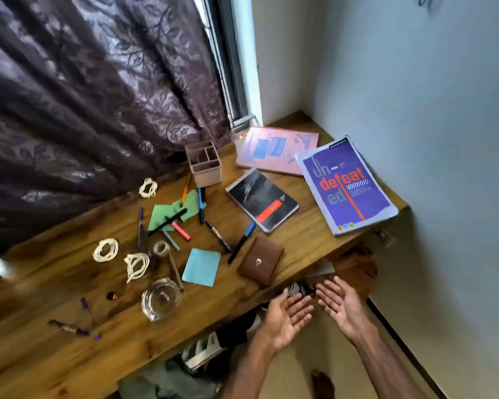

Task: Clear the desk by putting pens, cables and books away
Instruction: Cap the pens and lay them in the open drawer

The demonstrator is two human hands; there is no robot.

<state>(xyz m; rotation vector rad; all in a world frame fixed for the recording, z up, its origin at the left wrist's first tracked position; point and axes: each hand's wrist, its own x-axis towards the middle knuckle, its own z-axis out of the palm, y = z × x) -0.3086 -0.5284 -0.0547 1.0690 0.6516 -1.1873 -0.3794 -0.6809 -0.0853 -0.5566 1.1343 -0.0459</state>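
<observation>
The brown wood-grain desk (pixel 300 249) runs across the view from eight o'clock to two o'clock. Nothing has yet been put away.

At two o'clock lies the thick purple softcover book with orange lettering (pixel 347 187), overhanging the desk's near edge. At one o'clock, flat and matte, is the thin pink book (pixel 274 149). Just below it is the black notebook with a red band (pixel 261 200).

At five o'clock, off the desk's near edge, the left hand (pixel 288 315) and right hand (pixel 340 303) hover palm up, fingers spread, holding nothing.

The beige plastic pen holder (pixel 205 165), square and partitioned, stands upright at twelve o'clock. The white coiled cables (pixel 105 249) lie at nine o'clock, well apart from both hands.

The nearest task item is probably the slim black pen with a blue cap (pixel 241 243), at eleven o'clock from the left hand, beside the brown leather snap wallet (pixel 261 260). Its long axis runs from seven to one o'clock. The left hand looks closer to the pens, and the right hand to the purple book at twelve o'clock from it.
</observation>
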